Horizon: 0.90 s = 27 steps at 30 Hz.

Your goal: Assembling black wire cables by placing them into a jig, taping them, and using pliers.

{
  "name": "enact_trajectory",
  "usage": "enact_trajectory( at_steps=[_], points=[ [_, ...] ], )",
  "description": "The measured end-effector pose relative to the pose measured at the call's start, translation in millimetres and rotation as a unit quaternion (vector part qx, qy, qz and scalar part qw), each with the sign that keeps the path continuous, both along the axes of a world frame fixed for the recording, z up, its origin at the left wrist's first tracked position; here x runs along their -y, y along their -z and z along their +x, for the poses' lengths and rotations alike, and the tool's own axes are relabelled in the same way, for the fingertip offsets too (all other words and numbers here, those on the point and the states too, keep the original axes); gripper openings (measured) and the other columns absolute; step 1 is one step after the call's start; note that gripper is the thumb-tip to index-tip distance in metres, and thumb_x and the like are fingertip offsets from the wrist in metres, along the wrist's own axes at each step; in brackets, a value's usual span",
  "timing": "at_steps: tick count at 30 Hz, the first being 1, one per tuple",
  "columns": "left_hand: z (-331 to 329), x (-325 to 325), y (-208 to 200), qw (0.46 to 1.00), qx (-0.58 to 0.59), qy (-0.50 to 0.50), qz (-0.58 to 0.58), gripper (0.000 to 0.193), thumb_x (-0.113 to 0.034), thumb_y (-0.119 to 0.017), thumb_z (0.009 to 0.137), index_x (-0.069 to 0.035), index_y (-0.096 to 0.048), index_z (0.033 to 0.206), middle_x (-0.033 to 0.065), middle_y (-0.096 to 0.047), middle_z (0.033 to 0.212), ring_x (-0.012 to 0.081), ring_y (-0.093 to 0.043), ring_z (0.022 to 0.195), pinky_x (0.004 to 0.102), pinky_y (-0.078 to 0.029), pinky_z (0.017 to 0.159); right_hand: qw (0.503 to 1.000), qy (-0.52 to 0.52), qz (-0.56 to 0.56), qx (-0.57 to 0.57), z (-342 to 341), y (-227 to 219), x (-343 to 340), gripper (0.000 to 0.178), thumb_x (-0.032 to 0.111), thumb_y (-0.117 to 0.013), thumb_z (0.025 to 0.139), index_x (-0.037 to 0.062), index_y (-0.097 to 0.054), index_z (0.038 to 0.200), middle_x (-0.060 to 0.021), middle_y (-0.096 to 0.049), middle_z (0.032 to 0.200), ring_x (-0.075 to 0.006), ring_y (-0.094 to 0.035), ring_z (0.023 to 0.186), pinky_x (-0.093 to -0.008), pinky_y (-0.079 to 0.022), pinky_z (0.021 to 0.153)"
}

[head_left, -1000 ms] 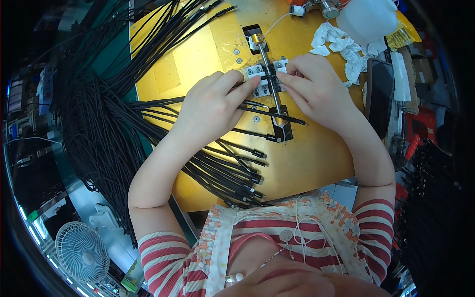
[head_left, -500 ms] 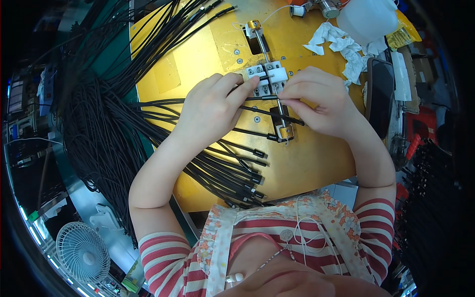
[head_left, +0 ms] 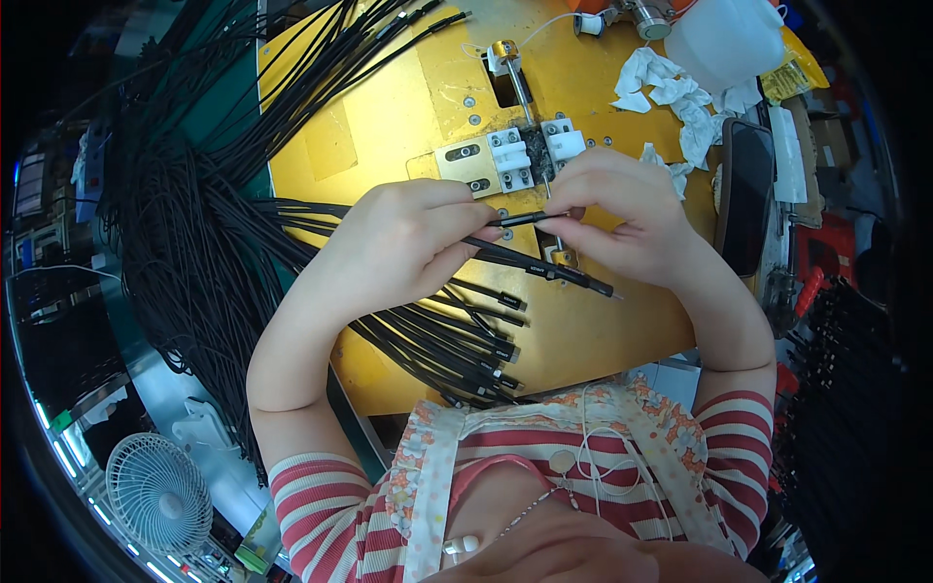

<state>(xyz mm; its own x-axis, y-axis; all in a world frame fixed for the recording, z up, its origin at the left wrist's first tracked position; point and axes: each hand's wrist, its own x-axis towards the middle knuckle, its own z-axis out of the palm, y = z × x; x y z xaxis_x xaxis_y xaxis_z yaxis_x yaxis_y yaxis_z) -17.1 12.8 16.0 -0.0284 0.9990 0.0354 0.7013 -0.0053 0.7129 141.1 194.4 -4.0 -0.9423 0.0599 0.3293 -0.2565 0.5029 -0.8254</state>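
Observation:
My left hand (head_left: 403, 238) is closed around black cables in front of the clamp fixture. One black cable (head_left: 522, 221) runs from it to my right hand (head_left: 622, 209), whose thumb and fingers pinch its tip. More held cables (head_left: 549, 269) slant out beneath that one, their connector ends pointing right. Just beyond my fingers stands the fixture, a left white block (head_left: 510, 160) and a right white block (head_left: 564, 139) with a dark gap between them. A metal rod (head_left: 520, 83) runs up from the gap to a brass end piece (head_left: 504, 53).
Several cable ends (head_left: 486, 350) lie fanned on the gold plate (head_left: 622, 321) near me. A large black cable bundle (head_left: 194, 262) hangs at the left. Crumpled white tissue (head_left: 671, 87), a white bottle (head_left: 724, 44) and a dark phone (head_left: 745, 189) sit at the right.
Both hands have drawn back from the fixture toward me, with the cable stretched between them. The white blocks, close together before, now stand apart. The lower cable ends have shifted further right and nearer me.

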Motion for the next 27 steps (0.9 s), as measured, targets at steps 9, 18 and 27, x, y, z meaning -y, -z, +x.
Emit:
enact_trajectory(
  at_steps=[9, 18, 27],
  points=[
    [6.4, -9.7, 29.8, 0.973, -0.164, -0.077, 0.143, 0.046, 0.005, -0.065, 0.068, -0.003, -0.063, 0.114, 0.0096, -0.061, 0.09, 0.0227, -0.061, 0.078, 0.033, -0.051, 0.065, 0.994, 0.105, 0.014, 0.024, -6.0, 18.4, -16.5, 0.008, 0.0, -0.065, 0.079, 0.0003, -0.064, 0.087, -0.0094, -0.063, 0.08, -0.0222, -0.062, 0.072, -0.0295, -0.049, 0.061],
    [3.5, -13.8, 43.8, 0.959, -0.255, -0.05, 0.11, 0.047, 0.001, -0.063, 0.07, -0.01, -0.064, 0.116, 0.0049, -0.06, 0.089, 0.0201, -0.058, 0.075, 0.0319, -0.048, 0.069, 0.988, 0.129, 0.069, 0.052, -9.6, 32.0, -17.4, 0.006, 0.004, -0.066, 0.079, 0.0004, -0.066, 0.084, -0.0068, -0.055, 0.084, -0.0217, -0.057, 0.076, -0.0305, -0.047, 0.067],
    [5.9, -13.9, 41.4, 0.963, -0.245, -0.059, 0.092, 0.047, -0.003, -0.066, 0.07, -0.01, -0.063, 0.116, 0.004, -0.059, 0.092, 0.0205, -0.057, 0.081, 0.0331, -0.046, 0.072, 0.975, 0.085, 0.202, 0.036, -0.5, 15.5, -20.3, 0.008, 0.005, -0.066, 0.077, 0.0016, -0.066, 0.084, -0.0068, -0.055, 0.079, -0.0231, -0.057, 0.075, -0.0328, -0.046, 0.066]
  ],
)
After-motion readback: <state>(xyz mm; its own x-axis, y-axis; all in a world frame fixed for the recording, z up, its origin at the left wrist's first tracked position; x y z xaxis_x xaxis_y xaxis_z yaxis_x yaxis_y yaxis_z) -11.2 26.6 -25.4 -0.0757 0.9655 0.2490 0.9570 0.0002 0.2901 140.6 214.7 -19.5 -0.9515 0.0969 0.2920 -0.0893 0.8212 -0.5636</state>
